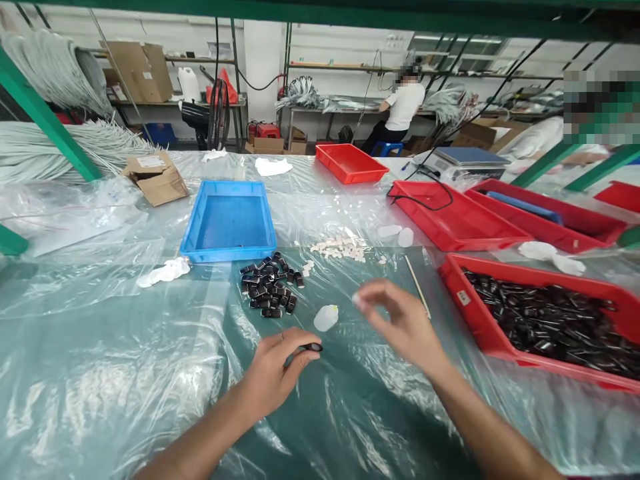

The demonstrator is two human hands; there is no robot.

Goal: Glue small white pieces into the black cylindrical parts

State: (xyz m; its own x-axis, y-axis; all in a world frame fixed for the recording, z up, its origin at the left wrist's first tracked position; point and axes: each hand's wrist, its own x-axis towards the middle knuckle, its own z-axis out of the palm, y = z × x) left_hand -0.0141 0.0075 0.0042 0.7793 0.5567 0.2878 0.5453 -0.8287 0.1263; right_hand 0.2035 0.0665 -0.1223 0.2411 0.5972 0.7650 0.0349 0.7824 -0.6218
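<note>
A person is standing at a plastic-covered table [125, 373], their left hand [274, 377] resting near its front edge and pinching one small black sleeve [313, 347] between thumb and fingertips. Their right hand [400, 323] is hovering just beside it, fingers loosely curled; whether they hold anything, I cannot tell. They seem to be working on a single piece, so the right hand probably needs to close in on the sleeve; behind them lie a pile of black sleeves [270, 287] and a small white bottle [326, 318].

Two hands, left [273, 377] and right [400, 320], one blue tray [229, 250], five red trays, nearest [480, 320], one black pile [270, 287], one white pile [340, 248], one stick [417, 287], one fan [217, 113]
</note>
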